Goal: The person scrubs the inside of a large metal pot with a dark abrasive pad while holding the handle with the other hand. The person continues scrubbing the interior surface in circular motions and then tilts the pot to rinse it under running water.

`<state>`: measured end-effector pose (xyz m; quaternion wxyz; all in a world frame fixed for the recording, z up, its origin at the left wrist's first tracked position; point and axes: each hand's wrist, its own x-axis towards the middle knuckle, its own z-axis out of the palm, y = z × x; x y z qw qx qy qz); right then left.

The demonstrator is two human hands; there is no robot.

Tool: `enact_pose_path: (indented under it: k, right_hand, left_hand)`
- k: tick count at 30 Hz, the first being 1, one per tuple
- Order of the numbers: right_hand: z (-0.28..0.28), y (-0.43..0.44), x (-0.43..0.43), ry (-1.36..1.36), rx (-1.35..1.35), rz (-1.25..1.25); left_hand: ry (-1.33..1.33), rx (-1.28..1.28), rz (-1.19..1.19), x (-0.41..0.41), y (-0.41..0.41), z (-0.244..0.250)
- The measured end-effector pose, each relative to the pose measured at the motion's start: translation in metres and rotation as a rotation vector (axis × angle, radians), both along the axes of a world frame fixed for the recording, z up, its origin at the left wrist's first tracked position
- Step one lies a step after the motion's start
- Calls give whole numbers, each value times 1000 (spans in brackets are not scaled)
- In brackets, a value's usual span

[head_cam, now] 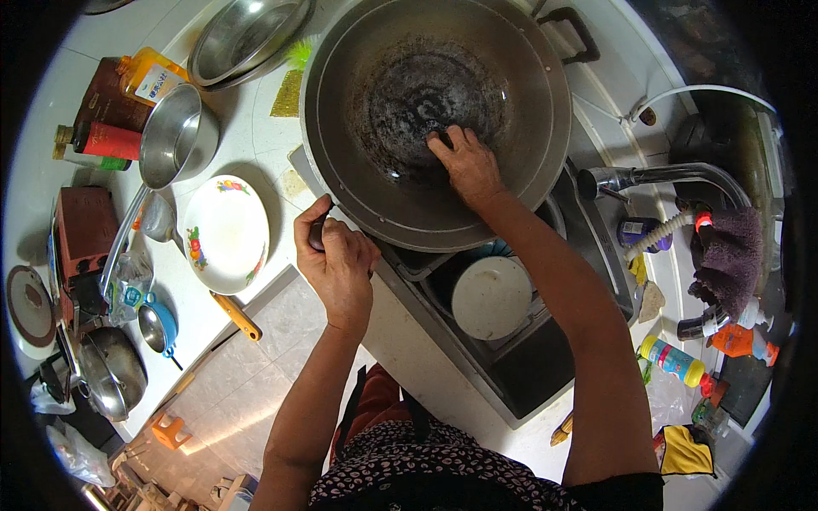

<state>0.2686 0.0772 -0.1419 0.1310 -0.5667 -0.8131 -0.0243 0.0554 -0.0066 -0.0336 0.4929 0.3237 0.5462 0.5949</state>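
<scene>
A large, dark metal wok [530,147] rests over the far end of the sink, its inside blackened and wet at the bottom. My left hand [345,255] grips the wok's near-left loop handle [317,231], thumb over the top. Inside the wok, my right hand [470,163] presses down near the middle with curled fingers. Under those fingertips is a small dark scrubber [439,135], mostly hidden by them. The opposite handle [585,38] of the wok is free at the upper right. Below the wok, a white plate [492,298] lies in the dark sink [530,370].
A chrome faucet [664,174] reaches towards the wok from the right, with a purple cloth [728,259] behind. On the left counter stand a patterned white dish [227,233], a steel saucepan [179,137], bottles and steel bowls [249,38]. A knife's wooden handle [236,316] overhangs the edge.
</scene>
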Motion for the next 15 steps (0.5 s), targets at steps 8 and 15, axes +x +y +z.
enact_pose_path:
  k: [8, 15]
  right_hand:
    - [14, -6, 7, -14, -163, -23]
    - [8, 4, 9, 10, -87, 92]
  left_hand:
    - [-51, -51, 21, -3, -1, 0]
    - [-72, -46, 4, -2, 0, -1]
